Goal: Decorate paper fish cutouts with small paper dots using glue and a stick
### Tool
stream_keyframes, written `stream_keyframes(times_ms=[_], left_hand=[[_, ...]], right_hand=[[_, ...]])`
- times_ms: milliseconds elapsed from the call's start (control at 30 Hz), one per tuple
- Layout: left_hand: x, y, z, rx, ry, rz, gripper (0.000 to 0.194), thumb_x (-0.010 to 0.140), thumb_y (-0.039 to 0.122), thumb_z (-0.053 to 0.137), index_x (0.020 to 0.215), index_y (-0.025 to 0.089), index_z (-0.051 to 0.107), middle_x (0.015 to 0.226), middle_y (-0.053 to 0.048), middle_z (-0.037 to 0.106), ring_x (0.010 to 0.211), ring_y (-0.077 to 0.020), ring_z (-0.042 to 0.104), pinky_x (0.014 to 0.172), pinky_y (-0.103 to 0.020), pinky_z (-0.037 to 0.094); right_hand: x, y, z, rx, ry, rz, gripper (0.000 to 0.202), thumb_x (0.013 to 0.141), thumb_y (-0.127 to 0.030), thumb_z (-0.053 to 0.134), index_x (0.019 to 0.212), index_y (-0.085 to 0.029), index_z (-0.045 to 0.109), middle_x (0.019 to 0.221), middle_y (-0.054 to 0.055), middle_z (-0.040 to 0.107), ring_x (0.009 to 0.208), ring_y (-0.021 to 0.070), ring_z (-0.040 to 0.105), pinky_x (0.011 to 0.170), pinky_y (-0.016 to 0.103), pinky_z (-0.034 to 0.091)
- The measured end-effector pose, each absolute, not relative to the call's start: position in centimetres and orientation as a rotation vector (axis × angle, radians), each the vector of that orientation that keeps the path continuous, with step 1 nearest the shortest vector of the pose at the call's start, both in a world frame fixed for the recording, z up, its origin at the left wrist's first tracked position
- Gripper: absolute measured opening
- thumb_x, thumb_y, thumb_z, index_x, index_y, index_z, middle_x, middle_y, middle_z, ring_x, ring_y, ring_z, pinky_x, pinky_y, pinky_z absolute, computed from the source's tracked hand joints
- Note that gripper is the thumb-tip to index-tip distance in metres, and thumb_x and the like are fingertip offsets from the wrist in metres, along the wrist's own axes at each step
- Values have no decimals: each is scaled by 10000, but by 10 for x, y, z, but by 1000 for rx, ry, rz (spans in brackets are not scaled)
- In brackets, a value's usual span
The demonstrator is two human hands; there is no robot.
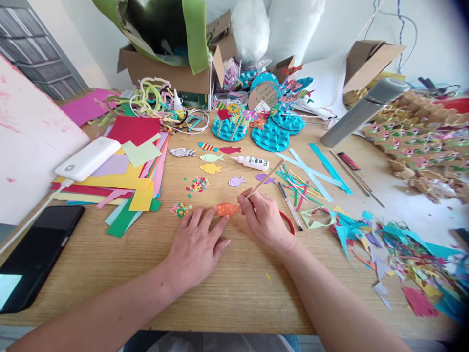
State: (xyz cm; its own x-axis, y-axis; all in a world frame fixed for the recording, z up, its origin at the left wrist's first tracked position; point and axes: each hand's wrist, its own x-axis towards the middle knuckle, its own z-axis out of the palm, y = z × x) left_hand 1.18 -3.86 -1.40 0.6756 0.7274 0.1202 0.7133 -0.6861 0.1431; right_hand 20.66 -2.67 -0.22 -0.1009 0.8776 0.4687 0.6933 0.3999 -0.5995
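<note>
An orange paper fish [224,209] with pale dots lies flat on the wooden table. My left hand [198,239] rests beside it, fingers spread, the fingertips at the fish's left and lower edge. In my right hand [262,215] is a thin wooden stick [269,175], held like a pen, its lower tip at the fish's tail end. Red-handled scissors [287,222] lie partly hidden behind my right hand. Small piles of coloured paper dots [181,209] and confetti [198,185] are near my left fingers. Above are a yellow paper fish [211,168] and a lilac paper fish [236,181].
A white glue bottle [252,162], a pen [290,206] and paper strips [311,168] lie beyond my hands. Coloured sheets [135,132], a power bank [88,158] and a phone [36,252] are at left. Paper scraps [403,254] and a grey flask [362,112] are at right.
</note>
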Motion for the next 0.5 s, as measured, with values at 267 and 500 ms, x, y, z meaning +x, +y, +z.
stream_keyframes(times_ms=[267,500], left_hand=[[11,-39,-14,2787,1202,249,445,971,444,433,1355,249,542,1392,-106,498,1242,-322,420,1047,-524,371],[11,-38,-15,2797,1196,262,439,971,434,437,1354,248,543,1387,-107,503,1242,-321,424,1041,-521,380]], right_hand=[[207,-29,-3,-1366,-1848,282,220,978,-226,415,760,-224,440,642,-9,533,572,134,511,582,252,383],[207,-28,-2,-1366,-1836,276,233,981,-232,411,749,-221,439,642,-8,537,569,132,513,583,253,379]])
